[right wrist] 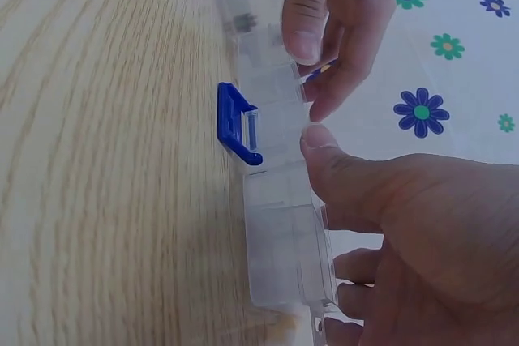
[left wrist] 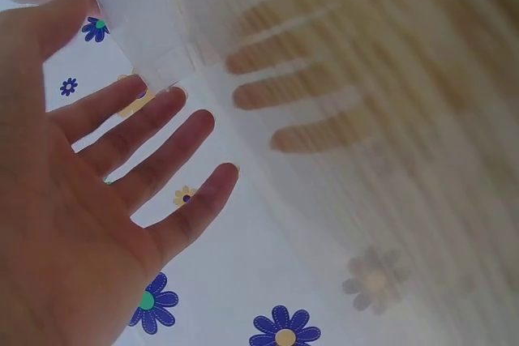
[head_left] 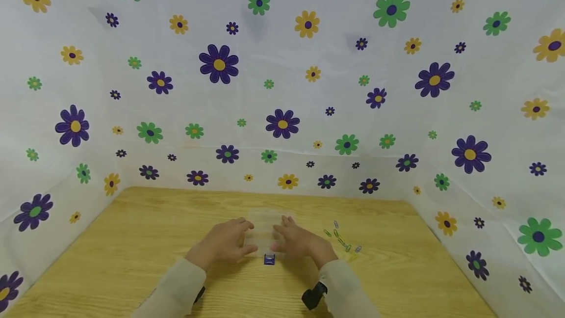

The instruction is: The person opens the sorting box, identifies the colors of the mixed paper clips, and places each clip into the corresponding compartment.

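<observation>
A clear plastic box (head_left: 265, 225) lies on the wooden table between both hands. On its front side a blue latch (right wrist: 229, 123) juts outward. My left hand (head_left: 225, 242) is at the box's left side; its fingers (left wrist: 174, 176) are spread and nearly straight, with nothing held in them. At the right side is my right hand (head_left: 302, 242), its thumb at the front upper edge of the box and its fingertips along the side in the right wrist view. Whether the fingertips press on the plastic is hard to tell. The box's contents cannot be made out.
Several coloured paper clips (head_left: 340, 239) lie scattered on the wooden table (head_left: 145, 239) to the right of my right hand. White cloth (head_left: 282, 92) printed with flowers rises behind the table and along both sides.
</observation>
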`<control>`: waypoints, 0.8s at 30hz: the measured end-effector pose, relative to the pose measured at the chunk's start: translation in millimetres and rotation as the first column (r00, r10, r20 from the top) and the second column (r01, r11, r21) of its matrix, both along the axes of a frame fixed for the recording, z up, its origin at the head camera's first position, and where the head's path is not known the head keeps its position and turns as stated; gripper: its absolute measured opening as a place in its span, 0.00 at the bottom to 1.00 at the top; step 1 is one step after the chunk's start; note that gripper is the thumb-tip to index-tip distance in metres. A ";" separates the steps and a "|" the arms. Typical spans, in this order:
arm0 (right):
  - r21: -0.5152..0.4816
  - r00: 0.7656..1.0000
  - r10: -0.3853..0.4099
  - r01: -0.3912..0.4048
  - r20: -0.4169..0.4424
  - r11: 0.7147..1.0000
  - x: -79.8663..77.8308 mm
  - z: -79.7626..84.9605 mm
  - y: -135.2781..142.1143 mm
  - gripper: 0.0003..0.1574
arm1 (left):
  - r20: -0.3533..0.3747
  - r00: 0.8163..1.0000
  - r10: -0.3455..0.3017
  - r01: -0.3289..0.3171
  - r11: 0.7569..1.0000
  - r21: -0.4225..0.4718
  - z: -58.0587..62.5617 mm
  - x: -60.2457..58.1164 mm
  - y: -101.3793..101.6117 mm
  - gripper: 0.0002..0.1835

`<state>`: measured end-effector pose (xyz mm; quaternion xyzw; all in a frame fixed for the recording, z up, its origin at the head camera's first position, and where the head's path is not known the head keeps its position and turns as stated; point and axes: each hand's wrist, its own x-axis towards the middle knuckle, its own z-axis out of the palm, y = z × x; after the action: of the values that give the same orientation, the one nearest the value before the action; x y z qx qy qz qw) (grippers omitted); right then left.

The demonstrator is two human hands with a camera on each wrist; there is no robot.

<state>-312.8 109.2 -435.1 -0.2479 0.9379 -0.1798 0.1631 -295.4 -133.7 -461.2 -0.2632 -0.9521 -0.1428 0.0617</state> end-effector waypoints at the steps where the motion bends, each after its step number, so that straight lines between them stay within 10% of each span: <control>1: 0.005 1.000 0.001 -0.001 0.000 1.000 -0.1 0.1 -0.2 0.42 | 0.000 1.000 0.002 -0.002 1.000 -0.004 -0.6 0.3 0.2 0.30; 24: 0.040 1.000 0.002 -0.002 -0.004 0.999 -5.1 1.5 -4.1 0.42 | 0.000 1.000 -0.013 0.013 1.000 -0.018 1.4 1.8 -6.4 0.33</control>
<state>-317.9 105.1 -433.5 -0.2460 0.9413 -0.1604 0.1663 -293.6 -140.1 -459.8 -0.2698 -0.9517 -0.1344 0.0585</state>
